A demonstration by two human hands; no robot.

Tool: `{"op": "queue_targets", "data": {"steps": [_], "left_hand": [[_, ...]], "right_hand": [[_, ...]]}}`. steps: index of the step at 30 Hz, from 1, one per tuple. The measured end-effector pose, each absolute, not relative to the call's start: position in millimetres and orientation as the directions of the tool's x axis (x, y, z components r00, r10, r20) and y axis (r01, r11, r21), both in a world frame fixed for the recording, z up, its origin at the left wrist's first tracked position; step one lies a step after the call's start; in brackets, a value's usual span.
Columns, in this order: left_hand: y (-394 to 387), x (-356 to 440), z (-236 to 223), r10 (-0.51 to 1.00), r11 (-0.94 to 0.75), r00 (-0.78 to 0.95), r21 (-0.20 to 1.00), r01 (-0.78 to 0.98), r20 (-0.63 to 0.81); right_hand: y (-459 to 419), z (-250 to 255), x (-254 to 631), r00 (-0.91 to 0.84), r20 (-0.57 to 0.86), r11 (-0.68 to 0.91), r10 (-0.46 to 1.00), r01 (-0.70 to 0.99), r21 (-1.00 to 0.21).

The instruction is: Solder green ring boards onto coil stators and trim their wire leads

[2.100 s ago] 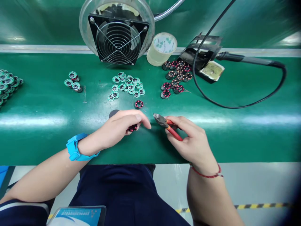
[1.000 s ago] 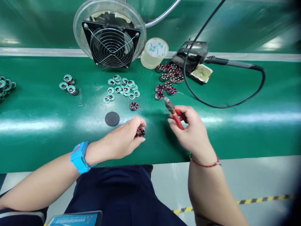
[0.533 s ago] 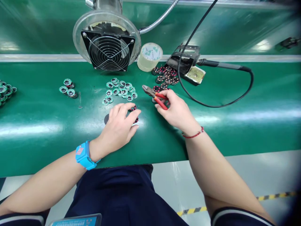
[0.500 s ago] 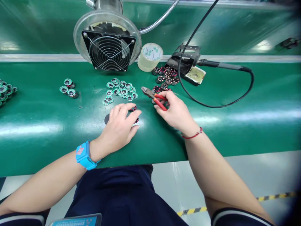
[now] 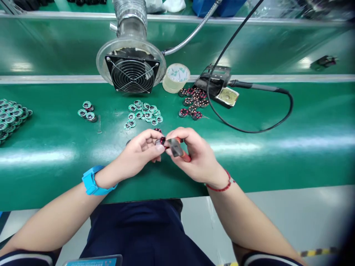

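Note:
My left hand [image 5: 135, 153] pinches a small wound motor stator [image 5: 161, 141], dark with reddish windings, between thumb and fingers. Closed around the red handles of the diagonal cutters [image 5: 176, 147] is my right hand [image 5: 200, 157]; its fingertips meet the stator's right side. The cutters' jaws are blurred, and I cannot tell whether they are apart. Just behind the left fingers, another stator [image 5: 158, 130] shows in part. Green ring-shaped circuit boards [image 5: 148, 115] lie loosely grouped beyond the hands. Several more stators [image 5: 194, 99] are clustered at the right.
A fume extractor fan [image 5: 133, 75] stands at the back, beside a tape roll [image 5: 174, 83]. The soldering iron [image 5: 249, 85] rests in its holder, its black cable [image 5: 263, 131] looping over the bench. Board-topped stators [image 5: 90, 111] and a larger stack [image 5: 12, 116] sit left.
My left hand has lifted a stator from the bench and turned it up. My right hand has brought the cutters left, against the left hand. The view has tilted up slightly.

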State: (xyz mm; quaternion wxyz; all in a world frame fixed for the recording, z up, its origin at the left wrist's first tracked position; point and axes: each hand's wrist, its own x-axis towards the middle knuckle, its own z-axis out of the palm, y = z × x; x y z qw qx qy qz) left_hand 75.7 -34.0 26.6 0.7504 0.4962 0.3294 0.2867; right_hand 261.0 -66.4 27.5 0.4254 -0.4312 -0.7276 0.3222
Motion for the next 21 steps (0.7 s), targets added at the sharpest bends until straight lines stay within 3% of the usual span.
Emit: {"op": "queue_targets", "data": {"steps": [5,13,21], "left_hand": [[-35,75,27,0.768,0.415,0.608,0.881,-0.229,-0.204],[-36,76,25,0.764,0.457,0.619,0.83,-0.319,-0.182],[-35,75,25,0.736,0.485,0.631,0.841,-0.238,-0.246]], "right_hand": [[-64,23,257,-0.084,0.326,0.336,0.942,0.203,-0.92],[-71,20,250,0.013,0.176,0.176,0.984,0.021,-0.984],[-77,23,250,0.02,0.156,0.15,0.988,0.186,-0.971]]}}
